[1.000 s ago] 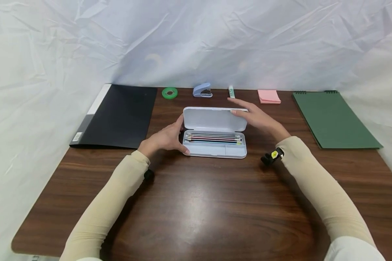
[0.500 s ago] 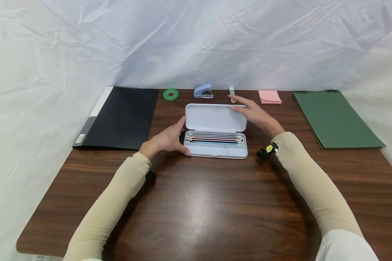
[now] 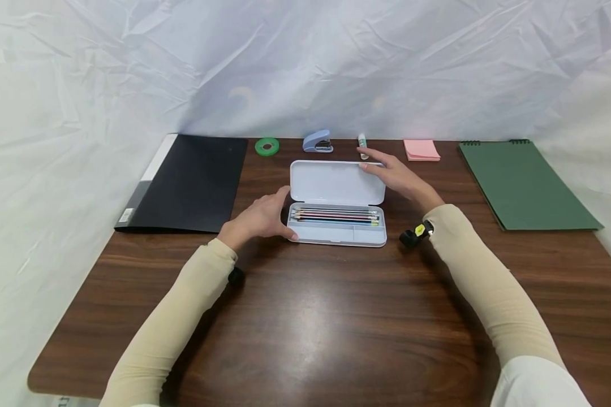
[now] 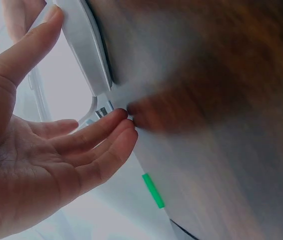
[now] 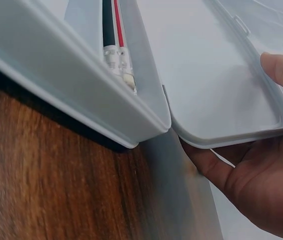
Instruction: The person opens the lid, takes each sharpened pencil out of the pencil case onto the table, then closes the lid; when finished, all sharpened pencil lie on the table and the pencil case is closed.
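A white pencil case (image 3: 315, 232) lies on the table with its lid (image 3: 336, 182) raised on the far side. Inside, several pencils (image 3: 336, 216) lie side by side in the rear compartment. My right hand (image 3: 399, 178) holds the lid near its upper right corner, thumb on the rim (image 5: 276, 97) and fingers behind it. At the case's left end, my left hand (image 3: 261, 217) rests its thumb against the front corner. The other fingers (image 4: 94, 145) of that hand reach loosely toward the back and are not curled round anything.
Along the back stand green tape (image 3: 267, 147), a blue stapler (image 3: 318, 141), a glue stick (image 3: 363, 146) and pink sticky notes (image 3: 421, 150). A black folder (image 3: 193, 183) lies left, a green spiral pad (image 3: 526, 186) right. White sheeting (image 3: 305, 68) rises behind the table (image 3: 305, 328).
The lid has tilted a little farther back, with my right hand still holding its corner. My left hand keeps its place at the case's left end. The view has shifted slightly.
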### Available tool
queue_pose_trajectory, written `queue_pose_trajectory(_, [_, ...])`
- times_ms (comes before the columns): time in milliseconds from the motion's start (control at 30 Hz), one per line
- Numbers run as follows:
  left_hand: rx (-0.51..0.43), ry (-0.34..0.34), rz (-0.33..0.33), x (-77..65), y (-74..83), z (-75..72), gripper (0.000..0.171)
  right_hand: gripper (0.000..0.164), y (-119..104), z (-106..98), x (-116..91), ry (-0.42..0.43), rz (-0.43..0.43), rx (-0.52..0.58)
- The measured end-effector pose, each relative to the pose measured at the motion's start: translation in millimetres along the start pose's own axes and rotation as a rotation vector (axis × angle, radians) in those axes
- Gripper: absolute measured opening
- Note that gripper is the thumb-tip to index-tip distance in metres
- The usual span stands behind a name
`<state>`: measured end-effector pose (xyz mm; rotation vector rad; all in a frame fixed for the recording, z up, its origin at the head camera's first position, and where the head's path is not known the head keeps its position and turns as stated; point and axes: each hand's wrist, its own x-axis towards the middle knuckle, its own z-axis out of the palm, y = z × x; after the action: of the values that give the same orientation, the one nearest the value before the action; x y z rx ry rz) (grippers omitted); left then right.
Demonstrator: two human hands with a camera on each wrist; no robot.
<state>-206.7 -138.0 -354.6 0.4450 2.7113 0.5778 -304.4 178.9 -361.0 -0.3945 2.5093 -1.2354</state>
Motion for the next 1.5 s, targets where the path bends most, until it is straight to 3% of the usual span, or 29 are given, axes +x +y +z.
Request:
queue_pose_trajectory(200, [-0.005,-0.015,0.032,-1.6,-1.9,-0.3,0.111,0.064,0.6,-0.5,0.2,-0.004,0.004,-0.003])
queue_pose_trajectory(400, [-0.015,-0.093,0.092,4.3,-5.6,-2.4,0.099,0.064,0.8,-2.0,-1.1,-0.003,0.008,-0.012])
queue_pose_trajectory(633, [-0.027,-0.181,0.080,10.2,-1.6,-5.9,0.099,0.065,0.2,-1.9,-3.6,-0.006,0.009,-0.017])
queue_pose_trajectory(1500, [0.016,-0.236,0.090,12.4,4.5,-4.3,0.098,0.070,-6.3,-6.1,-7.2,-0.030,-0.011,-0.043])
